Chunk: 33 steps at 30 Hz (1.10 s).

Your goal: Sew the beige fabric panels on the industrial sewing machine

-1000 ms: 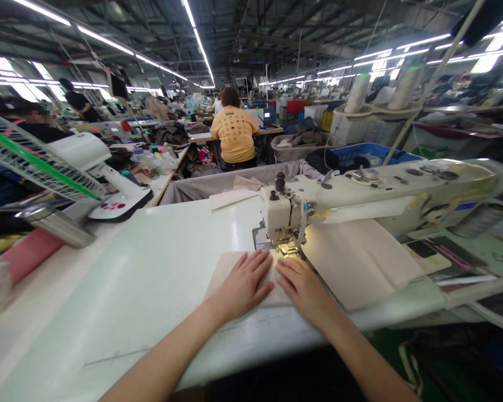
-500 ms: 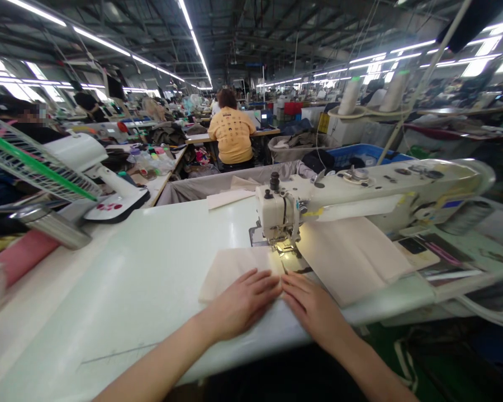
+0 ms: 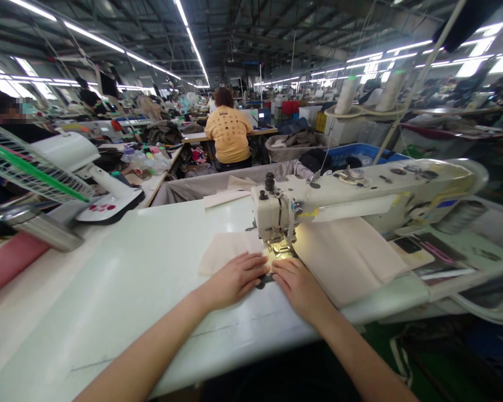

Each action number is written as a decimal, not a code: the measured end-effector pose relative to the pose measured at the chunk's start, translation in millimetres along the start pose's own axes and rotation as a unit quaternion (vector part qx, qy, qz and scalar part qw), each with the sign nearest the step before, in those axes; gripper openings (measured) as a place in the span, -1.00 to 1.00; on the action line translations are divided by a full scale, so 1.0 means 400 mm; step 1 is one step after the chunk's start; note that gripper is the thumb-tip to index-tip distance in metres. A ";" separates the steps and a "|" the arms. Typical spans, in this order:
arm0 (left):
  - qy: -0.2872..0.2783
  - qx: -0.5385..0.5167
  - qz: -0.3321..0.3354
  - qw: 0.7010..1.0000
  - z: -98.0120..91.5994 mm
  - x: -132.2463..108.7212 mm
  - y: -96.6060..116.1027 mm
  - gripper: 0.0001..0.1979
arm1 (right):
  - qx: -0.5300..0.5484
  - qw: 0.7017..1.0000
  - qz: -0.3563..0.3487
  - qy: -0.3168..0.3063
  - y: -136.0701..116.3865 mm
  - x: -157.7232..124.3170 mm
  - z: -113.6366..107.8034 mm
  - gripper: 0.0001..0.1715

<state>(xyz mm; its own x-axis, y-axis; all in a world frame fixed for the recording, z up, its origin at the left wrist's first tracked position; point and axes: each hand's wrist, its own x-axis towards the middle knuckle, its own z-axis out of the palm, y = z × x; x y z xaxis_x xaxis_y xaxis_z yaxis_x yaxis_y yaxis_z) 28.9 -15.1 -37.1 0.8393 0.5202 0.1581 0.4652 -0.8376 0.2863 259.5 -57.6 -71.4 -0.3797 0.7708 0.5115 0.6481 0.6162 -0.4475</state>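
A cream piece of fabric [image 3: 224, 250] lies on the pale sewing table [image 3: 163, 262], its right side at the presser foot of the sewing machine [image 3: 274, 215]. My left hand [image 3: 237, 277] rests on the fabric's near edge, fingers stretched out and flat. Just right of it, my right hand [image 3: 295, 282] lies with extended fingers close in front of the lit presser foot. Both hands press down from above; the fabric under the fingertips is hidden. A larger cream panel [image 3: 347, 257] is spread to the right, beneath the machine arm.
A folded cream piece [image 3: 224, 198] lies at the table's far edge. To the left are a white fan [image 3: 104, 201] and a steel flask [image 3: 46, 226]. Thread cones [image 3: 346, 95] stand behind the machine. A phone [image 3: 408, 244] lies at right. A person in yellow [image 3: 228, 134] sits ahead.
Both hands have moved forward, away from me, and the small fabric piece has slid with them further under the presser foot. The larger panel stays about where it was.
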 end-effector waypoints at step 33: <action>0.026 0.058 -0.177 0.982 -0.001 0.001 -0.077 -0.50 | 0.006 0.995 0.067 0.075 -0.014 -0.061 0.034 -0.72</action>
<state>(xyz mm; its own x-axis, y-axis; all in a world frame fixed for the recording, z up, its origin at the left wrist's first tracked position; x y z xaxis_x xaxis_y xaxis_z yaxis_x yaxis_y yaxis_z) 14.9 10.9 -45.6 0.6058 0.7869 0.1172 0.7561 -0.6153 0.2228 256.2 -77.6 -91.5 -0.1860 0.8142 0.5499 0.6780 0.5115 -0.5280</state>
